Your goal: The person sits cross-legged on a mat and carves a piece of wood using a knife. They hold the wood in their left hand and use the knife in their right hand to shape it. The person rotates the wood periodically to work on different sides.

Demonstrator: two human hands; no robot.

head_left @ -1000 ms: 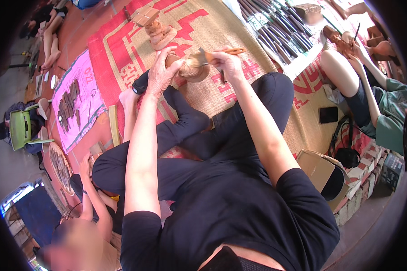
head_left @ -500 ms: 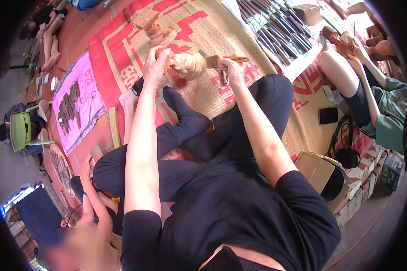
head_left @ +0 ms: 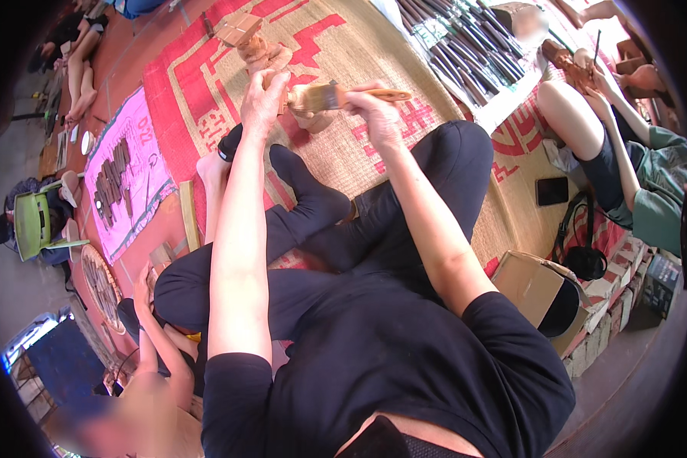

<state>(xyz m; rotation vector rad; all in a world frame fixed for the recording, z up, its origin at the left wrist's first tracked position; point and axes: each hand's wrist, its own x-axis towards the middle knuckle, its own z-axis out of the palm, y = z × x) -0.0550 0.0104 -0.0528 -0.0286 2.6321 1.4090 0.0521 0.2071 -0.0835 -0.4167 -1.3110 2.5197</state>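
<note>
My left hand (head_left: 264,101) is closed around the middle of a pale carved wooden figure (head_left: 266,56), which lies tilted above the mat with a squared block at its far end. The rounded near part of the figure shows beneath the brush. In my right hand (head_left: 377,116) is a flat paintbrush (head_left: 333,96) with a wooden handle, gripped near the metal band. Its bristles point left and lie across the figure, close to my left hand. My fingers hide part of the carving.
Under the figure spreads a red and straw-coloured woven mat (head_left: 359,153). Several dark-handled carving tools (head_left: 477,57) lie at the far right, more on a pink cloth (head_left: 141,183) at left. A phone (head_left: 552,191) and cardboard box (head_left: 527,286) sit right. People sit on both sides.
My right hand has moved left, carrying the brush over the figure, so the bristles now cover part it left visible before. My left hand keeps its hold.
</note>
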